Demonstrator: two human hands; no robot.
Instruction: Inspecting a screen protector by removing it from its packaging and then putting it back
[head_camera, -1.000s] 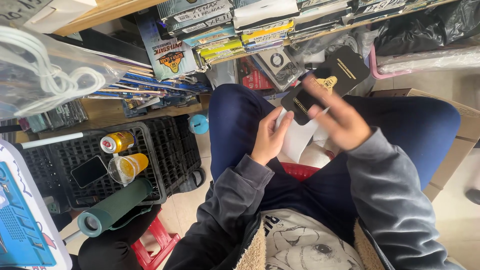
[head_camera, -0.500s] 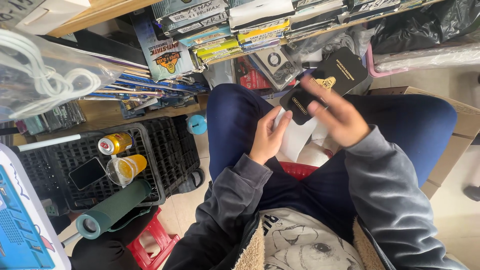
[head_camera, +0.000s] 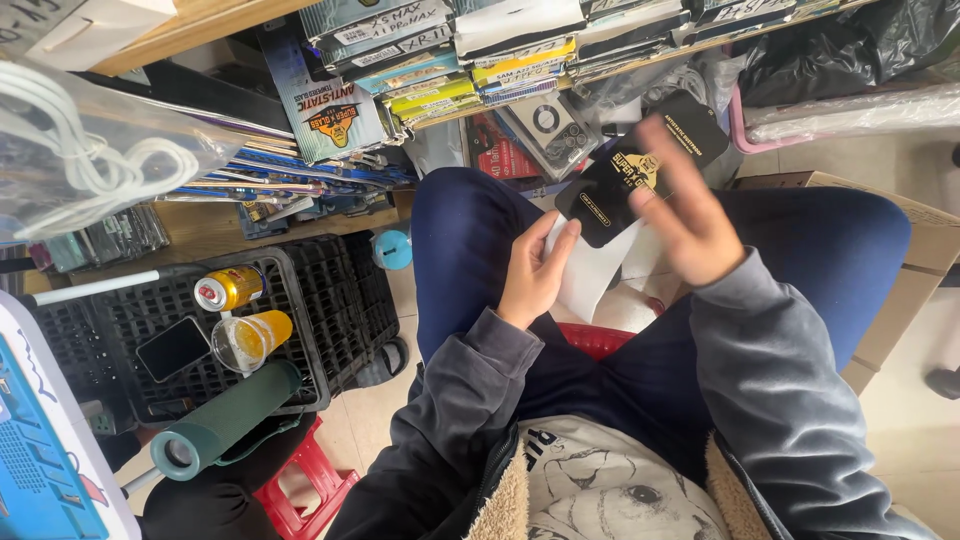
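A small black packet with a yellow emblem sits just above the middle of the frame, over the person's lap, with a white sheet hanging below it. The left hand pinches the lower left edge of the packet and the sheet between thumb and curled fingers. The right hand lies over the packet's right side, fingers loosely spread and blurred; whether it grips the packet or only brushes it cannot be told. A second black packet lies just above and to the right, partly behind the first.

Against the picture half a second earlier, the right hand's fingers are wider apart and sit higher over the packet, and more of the white sheet shows beneath; the left hand's hold looks the same.

Around the hands are dark blue trousers, grey sleeves and the red seat of a stool. At lower left a black plastic crate bears a yellow drinks can, a cup of yellow drink and a dark phone; a green roll leans beside it. Along the top, stacked flat boxes fill a shelf, and a clear bag of white cables hangs at upper left.
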